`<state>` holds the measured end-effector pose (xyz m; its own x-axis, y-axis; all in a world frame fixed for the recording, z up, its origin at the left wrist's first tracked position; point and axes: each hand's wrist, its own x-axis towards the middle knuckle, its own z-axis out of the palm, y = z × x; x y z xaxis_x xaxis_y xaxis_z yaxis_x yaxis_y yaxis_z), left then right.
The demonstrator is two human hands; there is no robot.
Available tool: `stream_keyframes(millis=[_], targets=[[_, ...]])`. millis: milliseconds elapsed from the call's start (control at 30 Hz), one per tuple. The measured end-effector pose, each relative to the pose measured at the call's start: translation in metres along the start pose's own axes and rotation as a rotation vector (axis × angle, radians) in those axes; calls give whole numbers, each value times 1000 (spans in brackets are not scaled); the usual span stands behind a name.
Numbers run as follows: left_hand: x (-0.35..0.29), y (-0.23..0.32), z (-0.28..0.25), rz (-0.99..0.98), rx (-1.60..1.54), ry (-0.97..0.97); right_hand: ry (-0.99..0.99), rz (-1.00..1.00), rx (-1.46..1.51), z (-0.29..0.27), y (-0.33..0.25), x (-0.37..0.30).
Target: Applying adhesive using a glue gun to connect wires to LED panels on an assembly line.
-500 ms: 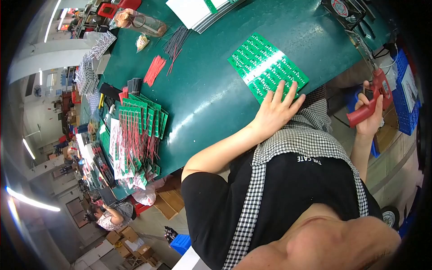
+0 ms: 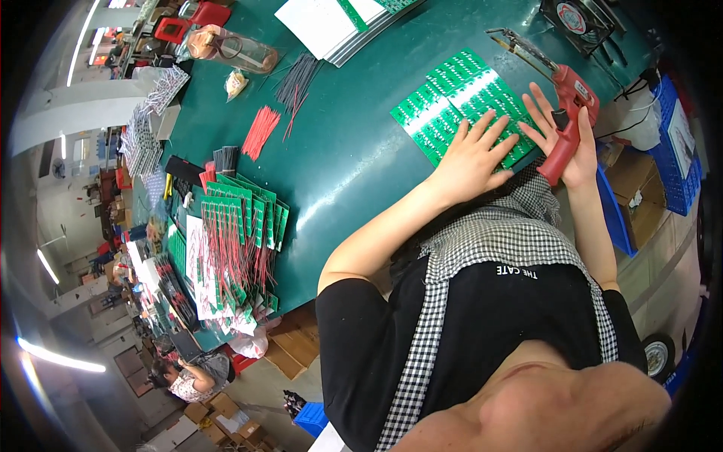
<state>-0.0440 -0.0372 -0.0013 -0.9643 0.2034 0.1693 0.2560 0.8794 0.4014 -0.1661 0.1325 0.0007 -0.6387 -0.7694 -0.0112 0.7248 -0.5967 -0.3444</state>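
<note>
A green circuit board panel with a white strip across it lies on the dark green table. My left hand rests flat on the panel's near edge, fingers spread, holding nothing. My right hand grips a red glue gun by its handle. It sits just right of the panel, close beside my left hand, and the gun's nozzle points away from me.
Stacks of green boards with red wires stand at the table's left. Loose red wire bundles and dark wire bundles lie mid-table, with white sheets at the back. A small fan is at back right. Blue crates stand at right.
My right hand has brought the glue gun left, up to the panel and next to my left hand. My left hand stays flat on the panel.
</note>
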Motion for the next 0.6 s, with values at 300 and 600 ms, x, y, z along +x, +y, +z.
stream_keyframes(millis=[300,600], targets=[[-59,-19,-45,-126,-98,-164,24,5,-21,-11,-2,12],[-66,-35,-61,-696,185,142,8,-17,-33,-15,-5,12]])
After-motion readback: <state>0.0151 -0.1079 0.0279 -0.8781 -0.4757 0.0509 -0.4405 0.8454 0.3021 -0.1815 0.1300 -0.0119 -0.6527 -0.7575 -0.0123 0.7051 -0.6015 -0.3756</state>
